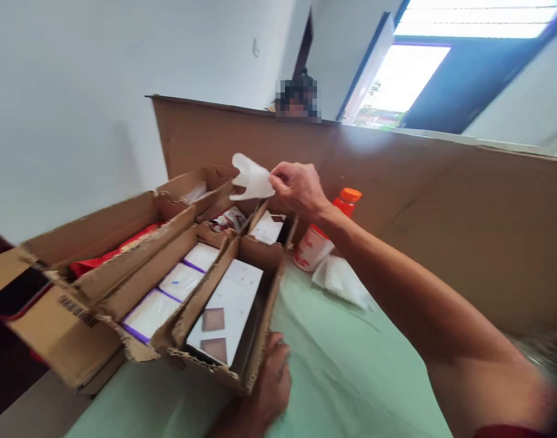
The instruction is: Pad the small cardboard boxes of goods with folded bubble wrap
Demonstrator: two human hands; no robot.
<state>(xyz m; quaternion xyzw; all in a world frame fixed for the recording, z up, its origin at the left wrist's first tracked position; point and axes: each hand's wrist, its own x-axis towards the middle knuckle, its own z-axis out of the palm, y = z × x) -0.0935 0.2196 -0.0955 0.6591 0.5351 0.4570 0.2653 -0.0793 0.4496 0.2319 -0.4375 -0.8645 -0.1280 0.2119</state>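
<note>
My right hand [301,185] is closed, pinching the right end of a thin white sheet [255,177] with a curved notch in its left edge. It holds the sheet above the back compartments of a divided cardboard box [187,316]. Low in the view, my left hand [273,380] is against the box's right front side. Its fingers look bent, but the box hides part of the hand and its grip is unclear. Inside the box are a long white carton [235,292], white packs with purple edges [153,313], a red packet [114,250] and a smaller white box [269,227].
Right of the box stands a white bottle with an orange cap [350,194], partly behind my forearm. A white plastic bag [339,280] lies beside it on a green cloth [333,359]. A tall cardboard panel [419,231] runs behind, with a person beyond it.
</note>
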